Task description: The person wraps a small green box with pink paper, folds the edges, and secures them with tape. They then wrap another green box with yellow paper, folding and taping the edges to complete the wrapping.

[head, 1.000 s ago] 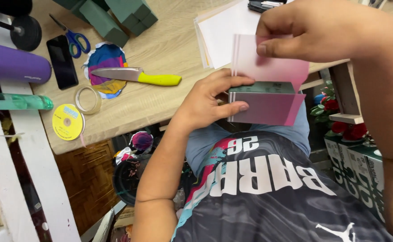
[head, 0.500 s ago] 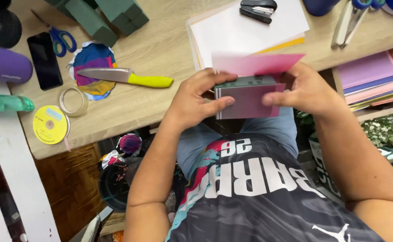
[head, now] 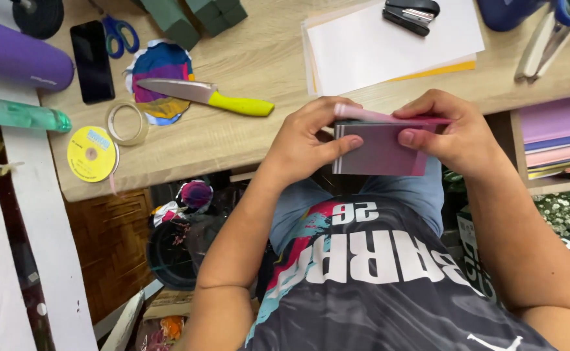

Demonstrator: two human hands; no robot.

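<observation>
Pale wood makes up the counter, seen from the head camera, with its near edge running just beyond the hands. Straight beyond the hands lies a stack of white paper with a black stapler on its far end. Beyond and to the left of the left hand sits a knife with a yellow handle, its blade resting on a scrap of coloured paper. Farther left are a roll of clear tape, a yellow ribbon spool, a black phone, blue-handled scissors and a purple cylinder. To the right of the right hand, a shelf holds stacked coloured sheets.

Open counter shows between the knife and the left hand; nothing lies between the hands and the counter edge.

Both hands are closed on a folded pink paper pad, held over the lap just off the counter edge. The left hand clamps its left end, thumb across the front; the right hand pinches the right end, thumb on the face.
</observation>
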